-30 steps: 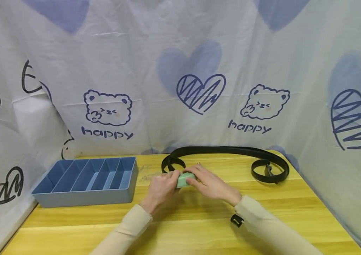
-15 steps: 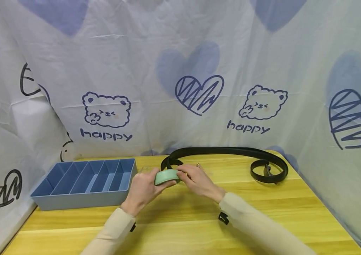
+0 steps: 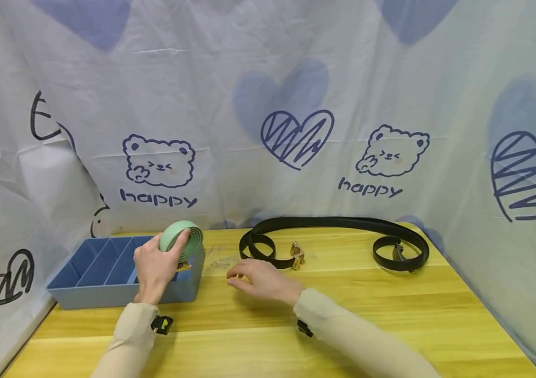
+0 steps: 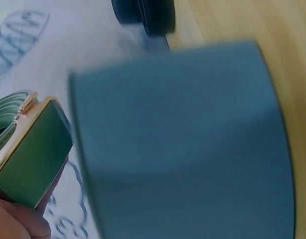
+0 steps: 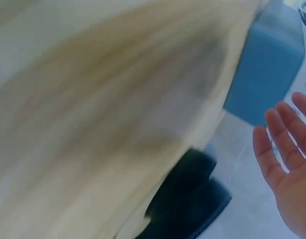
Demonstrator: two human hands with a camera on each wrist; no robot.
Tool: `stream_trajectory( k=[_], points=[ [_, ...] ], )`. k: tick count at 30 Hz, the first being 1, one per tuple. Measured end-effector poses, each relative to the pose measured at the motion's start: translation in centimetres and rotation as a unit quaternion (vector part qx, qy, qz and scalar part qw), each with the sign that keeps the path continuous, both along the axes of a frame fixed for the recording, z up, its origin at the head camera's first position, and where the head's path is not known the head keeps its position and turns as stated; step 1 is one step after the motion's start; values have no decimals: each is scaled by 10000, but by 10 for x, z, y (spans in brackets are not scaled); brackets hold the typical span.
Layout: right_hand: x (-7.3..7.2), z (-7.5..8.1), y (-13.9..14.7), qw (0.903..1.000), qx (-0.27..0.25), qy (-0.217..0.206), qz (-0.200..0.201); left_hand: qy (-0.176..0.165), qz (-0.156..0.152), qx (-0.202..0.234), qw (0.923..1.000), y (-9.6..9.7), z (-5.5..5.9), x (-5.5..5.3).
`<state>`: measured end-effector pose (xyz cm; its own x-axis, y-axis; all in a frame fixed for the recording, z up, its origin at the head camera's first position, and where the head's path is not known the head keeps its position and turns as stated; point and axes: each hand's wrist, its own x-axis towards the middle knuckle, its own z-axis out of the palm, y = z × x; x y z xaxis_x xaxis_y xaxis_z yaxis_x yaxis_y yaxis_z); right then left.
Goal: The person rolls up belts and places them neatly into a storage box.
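My left hand [image 3: 154,268] grips a rolled-up light green belt [image 3: 172,235], held over the right-hand compartments of a blue divided box [image 3: 88,297]. In the left wrist view, the belt's gold-edged buckle [image 4: 38,144] with a green face sticks out beyond my fingers, and the box's outer wall [image 4: 183,139] fills the middle. My right hand [image 3: 263,281] hovers over the table to the right of the box, holding nothing. Its fingers [image 5: 280,132] look loosely extended in the right wrist view.
A black belt [image 3: 315,223] lies along the back of the table, with coils at both ends and a gold-coloured buckle [image 3: 298,255] near the left one. A printed white cloth [image 3: 230,173] hangs behind the wooden table [image 3: 258,346].
Both hands were on the green belt; the right has let go and moved slightly left. My left hand has carried the roll leftward to above the blue box.
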<state>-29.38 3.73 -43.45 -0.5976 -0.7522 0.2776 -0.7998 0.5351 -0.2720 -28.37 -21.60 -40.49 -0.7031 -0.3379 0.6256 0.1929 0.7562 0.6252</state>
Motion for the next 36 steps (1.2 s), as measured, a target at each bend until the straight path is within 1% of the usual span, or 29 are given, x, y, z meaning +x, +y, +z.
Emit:
stream_trajectory(
  k=[3, 5, 8, 10, 14, 15, 17, 20, 23, 24, 27, 29, 31, 33, 35, 36],
  points=[
    [4, -4, -16, 9991, 342, 216, 86, 180, 319, 240, 9990, -15, -3, -2],
    [7, -7, -26, 9977, 491, 440, 153, 289, 473, 417, 9976, -25, -6, -3],
    [9, -8, -41, 9947, 666, 737, 271, 347, 611, 753, 9947, -40, -10, -2],
    [11, -8, -49, 9926, 804, 855, 297, 347, 633, 956, 9928, -48, -12, -1],
    [14, -6, -61, 9895, 1133, 853, 289, 422, 871, 1305, 9867, -64, -12, -1],
    [15, -6, -63, 9887, 1213, 828, 291, 426, 960, 1419, 9843, -68, -13, -1],
    [15, -7, -66, 9859, 1393, 869, 316, 568, 1183, 1642, 9777, -77, -12, -1],
    [14, -7, -69, 9802, 1602, 1114, 332, 895, 1502, 2021, 9636, -92, -9, 0],
    [13, -8, -71, 9747, 1670, 1448, 329, 1200, 1865, 2426, 9444, -107, -4, 2],
    [13, -9, -71, 9737, 1668, 1521, 320, 1204, 1945, 2625, 9374, -111, -2, 3],
    [13, -10, -70, 9714, 1668, 1669, 258, 1274, 2050, 3135, 9184, -118, 2, 7],
    [14, -12, -69, 9699, 1685, 1737, 253, 1454, 2110, 3401, 9048, -120, 4, 10],
    [15, -13, -70, 9674, 1702, 1857, 271, 1777, 2201, 3541, 8914, -122, 6, 13],
    [15, -14, -71, 9649, 1699, 1982, 295, 2134, 2341, 3520, 8808, -125, 8, 15],
    [14, -15, -73, 9639, 1677, 2041, 327, 2291, 2484, 3582, 8704, -130, 12, 17],
    [14, -15, -73, 9643, 1650, 2044, 344, 2279, 2565, 3605, 8674, -133, 13, 18]
  ],
)
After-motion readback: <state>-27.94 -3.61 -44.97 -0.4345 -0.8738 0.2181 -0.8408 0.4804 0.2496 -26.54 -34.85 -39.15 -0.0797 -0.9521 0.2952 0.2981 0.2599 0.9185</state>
